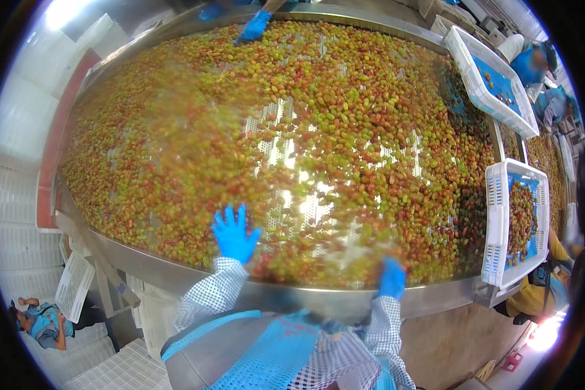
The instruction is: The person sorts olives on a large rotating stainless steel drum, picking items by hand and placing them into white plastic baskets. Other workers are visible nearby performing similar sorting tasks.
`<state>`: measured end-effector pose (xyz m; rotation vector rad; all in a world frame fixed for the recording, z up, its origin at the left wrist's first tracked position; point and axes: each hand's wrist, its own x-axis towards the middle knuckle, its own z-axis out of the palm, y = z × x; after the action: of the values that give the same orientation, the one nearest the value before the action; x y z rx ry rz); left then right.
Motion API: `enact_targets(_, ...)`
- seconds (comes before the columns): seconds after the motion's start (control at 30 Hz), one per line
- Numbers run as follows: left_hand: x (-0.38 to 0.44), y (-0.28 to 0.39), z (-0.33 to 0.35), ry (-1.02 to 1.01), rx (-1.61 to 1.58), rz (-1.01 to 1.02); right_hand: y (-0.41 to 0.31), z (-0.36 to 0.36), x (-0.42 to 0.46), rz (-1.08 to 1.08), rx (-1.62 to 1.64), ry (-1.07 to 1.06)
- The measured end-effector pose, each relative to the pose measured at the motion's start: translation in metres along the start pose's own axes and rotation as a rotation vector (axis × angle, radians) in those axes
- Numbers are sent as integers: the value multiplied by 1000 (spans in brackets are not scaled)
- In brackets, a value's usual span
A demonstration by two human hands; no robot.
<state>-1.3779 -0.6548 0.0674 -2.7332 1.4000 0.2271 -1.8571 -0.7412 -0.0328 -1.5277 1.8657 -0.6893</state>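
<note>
A broad layer of small oval fruits (365,112), red and yellow-green, covers a perforated metal table (285,153). My left hand (235,236), in a blue glove, is over the fruits near the front rim with its fingers spread and nothing held. My right hand (393,279), also gloved in blue, is among the fruits close to the same rim. Motion blurs that hand, so its fingers cannot be made out. Parts of the fruit layer left of centre and around my right hand are blurred too.
A raised metal rim (321,296) borders the near side. White plastic crates (497,224) lined with blue stand at the right end, holding fruits. Across the table, another person's gloved hand (255,27) touches the fruits. Other people are at the right and lower left.
</note>
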Motion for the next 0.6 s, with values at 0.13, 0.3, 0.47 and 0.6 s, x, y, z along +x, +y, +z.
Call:
enact_targets(0.13, 32, 18, 2, 86, 4, 21, 11, 0, -2, -35, 103, 91)
enact_targets(0.3, 113, 55, 0, -101, 170, -78, -4, -12, 6, 35, 60, 76)
enact_targets(0.47, 175, 86, 8, -33, -149, -69, -20, -17, 11, 50, -15, 69)
enact_targets(0.6, 231, 135, 12, 28, -186, 17, -20, -23, 14, 83, -34, 55)
